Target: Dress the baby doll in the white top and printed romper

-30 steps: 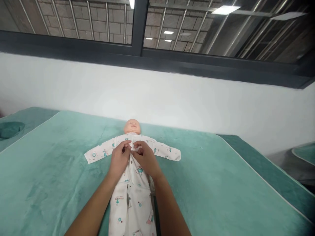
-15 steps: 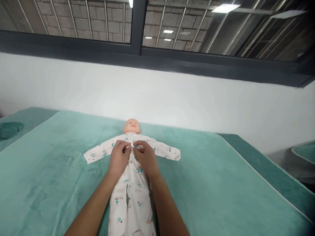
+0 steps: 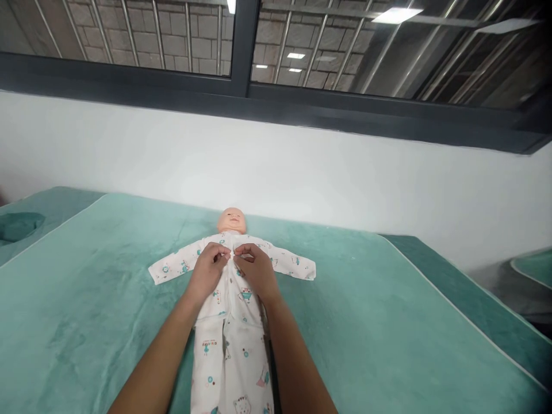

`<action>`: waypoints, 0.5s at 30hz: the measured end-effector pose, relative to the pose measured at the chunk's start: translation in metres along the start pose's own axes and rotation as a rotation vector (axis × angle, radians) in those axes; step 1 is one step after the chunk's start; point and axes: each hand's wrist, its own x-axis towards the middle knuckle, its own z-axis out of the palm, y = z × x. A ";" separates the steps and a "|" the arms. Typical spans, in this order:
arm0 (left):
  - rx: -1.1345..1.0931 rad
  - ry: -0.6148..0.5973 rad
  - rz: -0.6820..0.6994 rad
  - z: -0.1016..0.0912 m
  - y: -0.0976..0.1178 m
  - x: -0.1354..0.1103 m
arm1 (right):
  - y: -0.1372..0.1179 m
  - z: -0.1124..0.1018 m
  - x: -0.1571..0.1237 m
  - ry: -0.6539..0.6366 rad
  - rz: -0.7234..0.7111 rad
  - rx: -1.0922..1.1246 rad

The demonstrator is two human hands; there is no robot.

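A baby doll (image 3: pixel 232 221) lies on its back, head toward the wall, in a white printed baby shirt (image 3: pixel 228 302) and matching baby pants (image 3: pixel 241 365). The shirt's sleeves spread out to both sides. Over the chest, my left hand (image 3: pixel 211 267) pinches the shirt's front edge between thumb and fingers. Close beside it, my right hand (image 3: pixel 255 269) pinches the other side of the front opening. The fingertips of both hands nearly meet at the middle of the chest. Whatever fastener lies between them is too small to make out.
Green plush fabric covers the padded table (image 3: pixel 366 310) under the doll. It meets a white wall (image 3: pixel 276 167) beneath a dark window frame (image 3: pixel 241 86). A hole (image 3: pixel 21 227) in green padding shows at the far left, and another green surface (image 3: pixel 535 265) at the right edge.
Both hands stay at the chest with only slight finger movement, the fingertips drawing a little closer together. The doll lies in the same place.
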 end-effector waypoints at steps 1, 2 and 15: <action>-0.007 0.000 -0.014 -0.001 0.000 0.000 | 0.000 0.000 0.000 0.003 0.004 0.001; -0.012 0.009 -0.035 -0.001 0.000 0.000 | 0.001 0.000 0.001 0.009 0.006 -0.001; 0.113 -0.012 0.063 -0.001 0.006 -0.001 | 0.006 0.000 0.005 0.025 -0.002 0.073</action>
